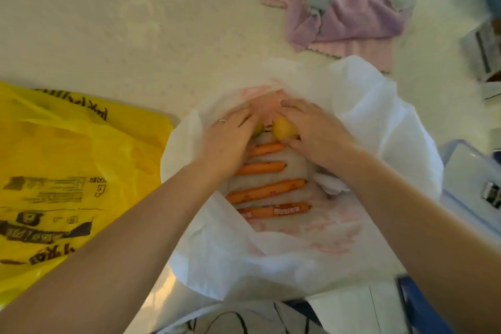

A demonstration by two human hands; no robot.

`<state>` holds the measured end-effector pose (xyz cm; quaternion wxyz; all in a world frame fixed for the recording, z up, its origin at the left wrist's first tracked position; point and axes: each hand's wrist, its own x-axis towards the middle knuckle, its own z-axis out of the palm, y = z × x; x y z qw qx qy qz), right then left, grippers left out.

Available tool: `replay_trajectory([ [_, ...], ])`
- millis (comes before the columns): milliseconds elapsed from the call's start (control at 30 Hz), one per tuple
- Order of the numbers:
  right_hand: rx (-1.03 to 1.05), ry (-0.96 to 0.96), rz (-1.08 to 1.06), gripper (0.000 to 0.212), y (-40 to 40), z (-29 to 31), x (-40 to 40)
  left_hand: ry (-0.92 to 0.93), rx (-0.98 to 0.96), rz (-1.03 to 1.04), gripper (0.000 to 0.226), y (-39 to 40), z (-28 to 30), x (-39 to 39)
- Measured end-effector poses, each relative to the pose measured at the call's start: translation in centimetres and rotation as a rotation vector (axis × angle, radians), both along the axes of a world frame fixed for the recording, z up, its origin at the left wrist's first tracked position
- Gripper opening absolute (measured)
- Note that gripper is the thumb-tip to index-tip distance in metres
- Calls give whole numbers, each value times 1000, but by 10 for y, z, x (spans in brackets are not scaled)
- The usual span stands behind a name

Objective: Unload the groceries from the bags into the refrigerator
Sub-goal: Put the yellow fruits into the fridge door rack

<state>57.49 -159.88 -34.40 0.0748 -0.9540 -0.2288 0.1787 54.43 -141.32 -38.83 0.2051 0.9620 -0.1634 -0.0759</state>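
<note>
**newbie_unpacker:** So what's going on with the hands here? Both look buried in the white plastic bag (pixel 366 122).

**fridge_tetris:** Yep, the bag's spread wide open on the desk (pixel 108 22), which is why you can see everything inside. The right hand (pixel 317 130) has thumb and fingers curled round a yellow fruit (pixel 283 129), maybe a lemon, hard to say. The left hand (pixel 230 138) sits just beside it, covering a greenish-yellow fruit (pixel 259 129); the fingers drape over it, but I can't tell if it's really gripped yet. The hands are close together, nearly touching.

**newbie_unpacker:** And the orange sticks?

**fridge_tetris:** Four wrapped sausages (pixel 267 190), lying side by side on the bag's floor, on the near side of the hands, toward the person. Untouched for now. My guess is the round stuff goes first since it would roll around.

**newbie_unpacker:** Anything else around?

**fridge_tetris:** A yellow plastic bag (pixel 67 160) lies flat off to the left of the left hand. A purple cloth (pixel 352 13) sits bunched up beyond the hands. No fridge in view, so nothing here has reached it.
</note>
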Motion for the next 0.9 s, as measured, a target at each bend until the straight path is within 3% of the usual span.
replay_trajectory([
  [433, -69, 79, 111, 52, 1, -27, 24, -23, -12, 71, 58, -6, -12, 9],
  [633, -2, 70, 93, 50, 2, -8, 21, -124, -141, 182, 62, 4, 20, -3],
  [900, 502, -148, -9, 55, 37, 74, 3, -364, -275, 477, 60, 54, 95, -48],
])
